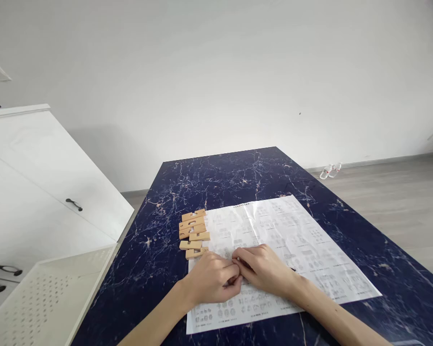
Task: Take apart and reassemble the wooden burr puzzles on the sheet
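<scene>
A large white sheet (277, 230) printed with small diagrams lies creased on the dark blue table. Both my hands rest over its lower left part, their fingertips meeting. My left hand (216, 276) is curled with its fingers closed, close to the nearest of the wooden blocks. My right hand (265, 268) is bent inward, thumb and fingers pinched together against the left. Whatever is between the fingers, if anything, is hidden. Several notched wooden puzzle pieces (193, 222) lie in a column along the sheet's left edge, some with dark marks on them.
The marbled blue table (223, 178) reaches toward a pale wall. White cabinets (32, 178) with dark handles stand at the left, beside a cream perforated chair or panel (46, 298). Clear plastic bottles (330, 171) are on the grey floor at the right.
</scene>
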{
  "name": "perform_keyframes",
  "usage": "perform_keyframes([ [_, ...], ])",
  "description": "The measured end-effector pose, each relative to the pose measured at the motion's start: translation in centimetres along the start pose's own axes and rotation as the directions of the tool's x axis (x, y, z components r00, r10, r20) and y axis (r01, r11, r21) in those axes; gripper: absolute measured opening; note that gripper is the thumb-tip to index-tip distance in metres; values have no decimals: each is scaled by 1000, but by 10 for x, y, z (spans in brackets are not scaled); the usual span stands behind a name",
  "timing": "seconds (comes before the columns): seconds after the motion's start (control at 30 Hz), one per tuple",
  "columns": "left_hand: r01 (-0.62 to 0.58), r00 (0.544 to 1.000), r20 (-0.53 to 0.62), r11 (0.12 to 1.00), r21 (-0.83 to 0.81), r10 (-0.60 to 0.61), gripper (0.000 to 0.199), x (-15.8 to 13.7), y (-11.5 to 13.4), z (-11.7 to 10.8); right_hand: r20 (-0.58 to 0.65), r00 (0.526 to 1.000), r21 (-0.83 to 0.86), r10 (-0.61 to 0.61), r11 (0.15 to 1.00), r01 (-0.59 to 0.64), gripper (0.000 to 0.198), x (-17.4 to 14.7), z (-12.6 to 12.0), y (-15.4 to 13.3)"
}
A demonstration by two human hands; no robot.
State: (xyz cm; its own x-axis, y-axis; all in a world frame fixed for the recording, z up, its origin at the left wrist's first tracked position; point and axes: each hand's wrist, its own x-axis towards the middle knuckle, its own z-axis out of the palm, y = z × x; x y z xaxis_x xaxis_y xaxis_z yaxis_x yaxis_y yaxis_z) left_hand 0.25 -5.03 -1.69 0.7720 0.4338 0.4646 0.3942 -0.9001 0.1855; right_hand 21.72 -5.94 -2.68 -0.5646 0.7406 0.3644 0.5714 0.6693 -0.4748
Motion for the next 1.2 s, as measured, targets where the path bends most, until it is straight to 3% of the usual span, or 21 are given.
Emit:
perform_keyframes([
  [0.43, -163, 982, -67, 972, 169, 176, 33, 2, -1, -10, -5, 999, 57, 50, 997, -50, 17, 0, 1, 2],
  [0.53, -90, 990, -95, 981, 171, 107, 30, 3, -13, -25, -16, 999, 53, 37, 998, -36, 17, 0, 2, 2],
  [0.63, 94, 979, -199, 975, 203, -53, 33, 1, -34, -44, -5, 999, 42, 44, 998, -43, 19, 0, 1, 1],
  [0.7, 259, 941, -270, 947, 192, -202, 33, -4, -51, -55, 10, 998, 47, 55, 997, -56, 20, 1, 0, 0],
  [0.8, 415, 879, -329, 894, 167, -347, 16, -15, -79, -66, 27, 997, 66, 68, 995, -70, 21, 2, -1, -1],
  [0.9, 518, 839, -249, 850, 98, -483, 19, -29, -103, -69, 37, 997, 82, 73, 994, -76, 21, 2, -2, -1],
  [1.03, 531, 843, -134, 846, 58, -520, 27, -41, -122, -67, 39, 996, 89, 80, 993, -84, 23, 1, -3, -1],
  [1.2, 545, 838, -42, 838, 19, -544, 36, -42, -125, -68, 33, 997, 80, 67, 994, -69, 22, 2, -4, -2],
])
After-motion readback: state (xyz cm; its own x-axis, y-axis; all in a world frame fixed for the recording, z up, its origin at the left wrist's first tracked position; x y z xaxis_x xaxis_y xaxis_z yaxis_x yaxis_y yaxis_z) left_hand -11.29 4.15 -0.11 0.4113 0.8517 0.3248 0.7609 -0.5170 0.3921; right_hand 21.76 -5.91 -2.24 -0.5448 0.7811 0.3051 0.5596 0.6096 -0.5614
